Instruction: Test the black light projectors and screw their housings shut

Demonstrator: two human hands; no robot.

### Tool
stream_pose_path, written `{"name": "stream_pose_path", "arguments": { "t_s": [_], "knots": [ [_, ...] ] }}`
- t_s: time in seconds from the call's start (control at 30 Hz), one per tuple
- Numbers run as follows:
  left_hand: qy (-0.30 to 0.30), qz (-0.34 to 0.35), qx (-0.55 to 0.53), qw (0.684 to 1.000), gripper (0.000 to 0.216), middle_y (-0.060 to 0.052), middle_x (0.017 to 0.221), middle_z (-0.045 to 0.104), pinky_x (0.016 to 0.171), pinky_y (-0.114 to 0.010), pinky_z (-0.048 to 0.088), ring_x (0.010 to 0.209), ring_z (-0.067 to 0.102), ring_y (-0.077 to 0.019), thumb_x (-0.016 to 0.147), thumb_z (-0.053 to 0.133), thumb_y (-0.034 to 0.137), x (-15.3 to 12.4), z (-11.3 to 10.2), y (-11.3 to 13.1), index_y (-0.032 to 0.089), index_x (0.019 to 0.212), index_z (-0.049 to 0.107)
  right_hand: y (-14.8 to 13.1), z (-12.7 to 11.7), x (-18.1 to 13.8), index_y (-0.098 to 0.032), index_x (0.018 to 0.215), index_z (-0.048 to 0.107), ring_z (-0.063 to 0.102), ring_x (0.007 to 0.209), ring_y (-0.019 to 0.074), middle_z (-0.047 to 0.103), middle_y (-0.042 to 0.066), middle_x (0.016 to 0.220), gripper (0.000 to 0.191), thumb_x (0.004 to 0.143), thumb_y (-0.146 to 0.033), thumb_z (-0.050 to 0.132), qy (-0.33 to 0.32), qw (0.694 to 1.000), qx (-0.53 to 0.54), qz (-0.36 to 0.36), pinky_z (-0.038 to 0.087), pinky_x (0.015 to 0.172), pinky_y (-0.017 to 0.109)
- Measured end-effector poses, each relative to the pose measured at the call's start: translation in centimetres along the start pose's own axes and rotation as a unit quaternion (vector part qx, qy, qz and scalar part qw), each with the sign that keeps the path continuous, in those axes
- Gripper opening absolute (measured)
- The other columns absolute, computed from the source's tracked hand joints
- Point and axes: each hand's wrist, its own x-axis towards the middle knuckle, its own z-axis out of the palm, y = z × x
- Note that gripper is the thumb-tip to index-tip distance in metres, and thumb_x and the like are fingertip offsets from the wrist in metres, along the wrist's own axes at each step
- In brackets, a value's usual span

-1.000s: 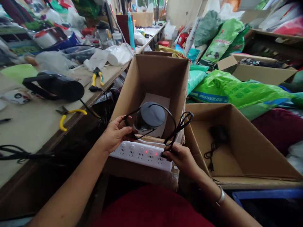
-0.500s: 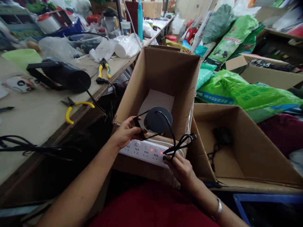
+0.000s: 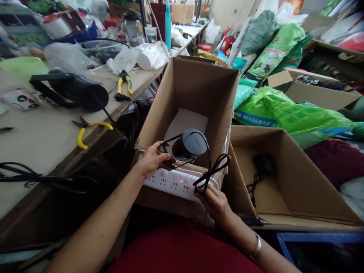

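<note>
Fingers (image 3: 162,148) around device (image 3: 190,143), cord (image 3: 212,172)

A power strip (image 3: 178,182) lies across the near edge of an open box (image 3: 199,91), with a lamp (image 3: 189,144) held just above it by the left hand (image 3: 152,161); the right hand (image 3: 214,203) grips the cord (image 3: 213,170) to the lamp's right. A second box (image 3: 298,182) stands right of the first, bags (image 3: 284,110) behind it. Left, a workbench (image 3: 42,144) carries pliers (image 3: 89,129).
</note>
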Motion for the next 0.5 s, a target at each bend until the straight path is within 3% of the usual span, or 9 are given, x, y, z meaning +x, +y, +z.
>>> {"name": "stream_pose_path", "arguments": {
  "t_s": [0.33, 0.5],
  "knots": [
    [-0.018, 0.007, -0.032, 0.999, 0.058, -0.001, 0.065, 0.071, 0.048, -0.028, 0.056, 0.057, 0.069, -0.0193, 0.058, 0.081, 0.020, 0.7, -0.2, -1.2, 0.019, 0.103, 0.044, 0.2, 0.9, -1.5, -0.016, 0.089, 0.058, 0.055, 0.062, 0.0145, 0.057, 0.005, 0.072, 0.012, 0.090, -0.009, 0.048, -0.021, 1.000, -0.022, 0.008, 0.048, 0.057, 0.025],
    [0.001, 0.018, -0.025, 1.000, 0.057, 0.004, 0.056, 0.067, 0.042, -0.023, 0.052, 0.042, 0.062, -0.0142, 0.059, 0.077, 0.023, -0.6, 0.8, -0.5, 0.020, 0.103, 0.041, -0.3, -0.7, -0.2, -0.018, 0.090, 0.058, 0.061, 0.067, 0.0132, 0.059, 0.004, 0.077, 0.012, 0.093, -0.014, 0.047, -0.020, 1.000, 0.017, -0.005, 0.051, 0.059, 0.020]
  ]
}}
